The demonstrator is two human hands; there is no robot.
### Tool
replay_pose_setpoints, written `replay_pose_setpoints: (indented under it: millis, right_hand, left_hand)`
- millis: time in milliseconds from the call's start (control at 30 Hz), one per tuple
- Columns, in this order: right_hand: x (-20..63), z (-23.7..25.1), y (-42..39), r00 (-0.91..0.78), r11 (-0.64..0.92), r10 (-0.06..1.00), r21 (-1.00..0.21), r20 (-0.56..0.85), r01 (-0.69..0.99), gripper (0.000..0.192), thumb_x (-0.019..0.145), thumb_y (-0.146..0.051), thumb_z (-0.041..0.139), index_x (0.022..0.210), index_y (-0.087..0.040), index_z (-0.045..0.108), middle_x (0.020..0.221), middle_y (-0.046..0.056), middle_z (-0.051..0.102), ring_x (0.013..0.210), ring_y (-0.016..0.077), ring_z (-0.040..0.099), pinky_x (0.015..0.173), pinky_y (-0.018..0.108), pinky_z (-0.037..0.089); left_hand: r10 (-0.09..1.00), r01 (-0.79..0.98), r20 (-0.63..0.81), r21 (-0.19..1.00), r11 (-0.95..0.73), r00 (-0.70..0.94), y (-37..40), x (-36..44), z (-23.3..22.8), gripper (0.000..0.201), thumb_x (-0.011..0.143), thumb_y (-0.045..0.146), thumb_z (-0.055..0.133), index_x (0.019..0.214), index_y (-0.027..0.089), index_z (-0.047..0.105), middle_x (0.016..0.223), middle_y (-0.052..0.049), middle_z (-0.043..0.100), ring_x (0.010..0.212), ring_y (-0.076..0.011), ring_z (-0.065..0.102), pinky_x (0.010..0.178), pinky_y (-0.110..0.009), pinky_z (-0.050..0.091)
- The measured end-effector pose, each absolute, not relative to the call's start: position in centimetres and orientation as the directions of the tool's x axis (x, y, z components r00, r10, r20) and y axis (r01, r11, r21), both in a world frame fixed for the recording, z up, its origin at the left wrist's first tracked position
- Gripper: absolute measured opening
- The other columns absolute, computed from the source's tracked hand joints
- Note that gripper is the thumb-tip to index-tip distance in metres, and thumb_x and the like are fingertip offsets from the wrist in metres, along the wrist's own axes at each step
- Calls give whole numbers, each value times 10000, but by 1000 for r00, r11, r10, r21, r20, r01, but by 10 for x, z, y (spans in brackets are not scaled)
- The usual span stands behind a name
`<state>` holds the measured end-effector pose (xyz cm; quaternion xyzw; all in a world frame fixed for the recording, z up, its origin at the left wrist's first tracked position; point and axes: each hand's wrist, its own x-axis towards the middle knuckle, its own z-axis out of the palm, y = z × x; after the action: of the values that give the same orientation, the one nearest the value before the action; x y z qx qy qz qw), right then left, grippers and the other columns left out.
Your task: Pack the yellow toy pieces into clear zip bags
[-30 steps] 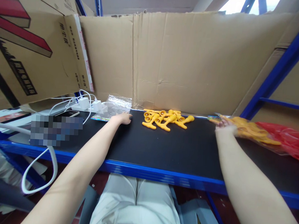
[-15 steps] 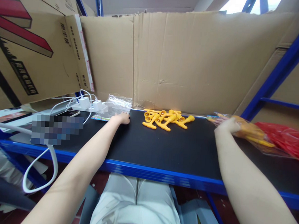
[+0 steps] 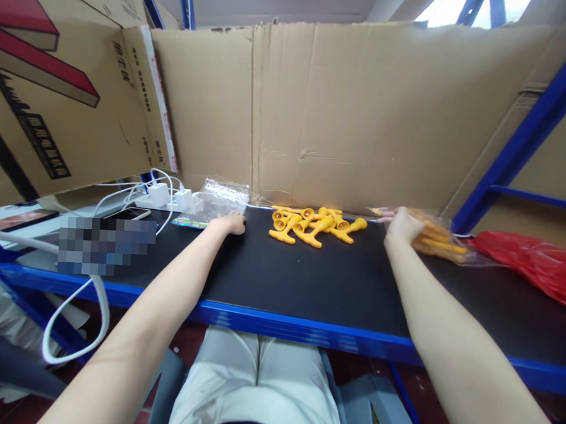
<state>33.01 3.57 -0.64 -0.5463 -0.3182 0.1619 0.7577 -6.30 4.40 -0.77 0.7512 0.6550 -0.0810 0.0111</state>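
My right hand [image 3: 404, 228] is closed on a clear plastic bag [image 3: 436, 236] with yellow pieces inside, low over the right part of the black surface. My left hand [image 3: 231, 223] lies on the surface, its fingers loosely bent and partly hidden from above. It rests at the edge of a flat clear plastic bag [image 3: 222, 196] with a colourful printed strip. Between my hands is a loose pile of yellow plastic pieces [image 3: 318, 225], with curved bar-like ends and round cup-like ends.
A red plastic bag [image 3: 527, 263] lies at the right. White chargers and cables [image 3: 158, 194] sit at the left, near a phone [image 3: 131, 214]. Cardboard [image 3: 364, 115] walls the back, and a blue rail [image 3: 305, 324] edges the front.
My right hand has moved left, drawing the bag of yellow pieces away from the red bag. My left hand and the yellow pile have stayed in place.
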Motion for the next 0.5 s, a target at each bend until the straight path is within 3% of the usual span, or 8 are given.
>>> replay_pose_setpoints:
  millis: [67, 133, 233, 367, 500]
  right_hand:
    - [329, -3, 35, 820, 350, 559, -931, 119, -103, 157, 719, -126, 353, 581, -187, 395, 543, 32, 534, 461, 98, 490, 452, 213, 384]
    - [329, -1, 33, 808, 327, 590, -913, -5, -244, 159, 741, -139, 316, 610, -187, 392, 524, 13, 507, 445, 91, 476, 476, 216, 418]
    - [330, -3, 28, 736, 262, 668, -891, -111, -372, 237, 786, -188, 245, 650, -171, 438, 508, 0, 461, 443, 91, 477, 513, 239, 466]
    - [333, -11, 30, 653, 212, 725, -832, -217, -512, 385, 854, -396, 197, 699, -169, 467, 587, 7, 474, 482, 83, 488, 489, 212, 472]
    - [344, -23, 43, 639, 165, 729, -843, -245, -512, 542, 880, -443, 60, 691, -159, 482, 613, 38, 492, 478, 93, 477, 461, 214, 461]
  left_hand:
    - [983, 986, -129, -89, -140, 128, 45, -64, -9, 519, 793, 285, 372, 1306, 210, 403, 1448, -100, 218, 1305, -322, 227, 995, -567, 243]
    - [982, 985, -133, -92, -144, 132, 47, -64, -10, 519, 790, 284, 373, 1304, 215, 405, 1444, -100, 230, 1301, -318, 238, 994, -555, 252]
    - [981, 984, -134, -98, -151, 138, 48, -65, -10, 518, 791, 289, 368, 1303, 214, 405, 1437, -108, 250, 1289, -319, 266, 988, -553, 263]
    - [983, 985, -132, -95, -144, 131, 47, -64, -10, 517, 795, 294, 363, 1303, 213, 405, 1441, -103, 240, 1287, -322, 267, 990, -553, 260]
    - [981, 986, -144, -91, -141, 127, 45, -63, -9, 524, 799, 285, 350, 1315, 203, 390, 1449, -102, 215, 1292, -328, 254, 985, -586, 241]
